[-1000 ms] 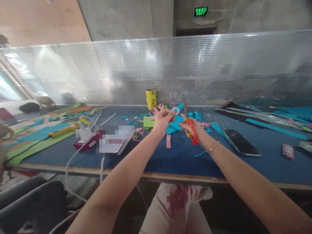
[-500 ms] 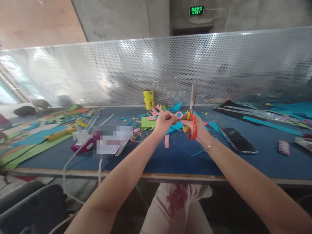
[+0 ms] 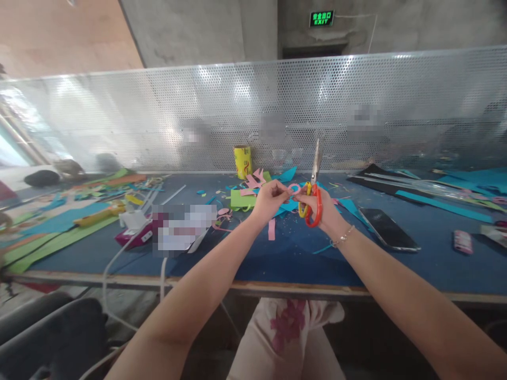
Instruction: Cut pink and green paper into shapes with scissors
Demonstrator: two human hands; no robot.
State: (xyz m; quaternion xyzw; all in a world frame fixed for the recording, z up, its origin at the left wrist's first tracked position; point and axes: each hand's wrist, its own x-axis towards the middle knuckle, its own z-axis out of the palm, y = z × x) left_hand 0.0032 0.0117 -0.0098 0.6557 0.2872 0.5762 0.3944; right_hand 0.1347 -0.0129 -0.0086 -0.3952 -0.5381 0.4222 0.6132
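Observation:
My left hand (image 3: 269,199) is closed in a pinch on a small pink paper cutout (image 3: 293,187), held above the blue table (image 3: 277,258). My right hand (image 3: 322,208) grips red and yellow scissors (image 3: 312,198). Their blades point straight up and are closed. The right fingertips also touch the pink cutout, so both hands meet at it. Teal, pink and green paper scraps (image 3: 245,198) lie on the table just beyond my hands.
A black phone (image 3: 386,228) lies right of my hands. A yellow can (image 3: 242,161) stands at the back by the perforated metal screen (image 3: 356,105). Paper strips, a white charger and cables (image 3: 130,219) lie left; teal strips and a small pink pack (image 3: 461,241) lie right.
The scissors swung from tilted left to upright. My right hand moved in toward the left until its fingers reached the pink cutout.

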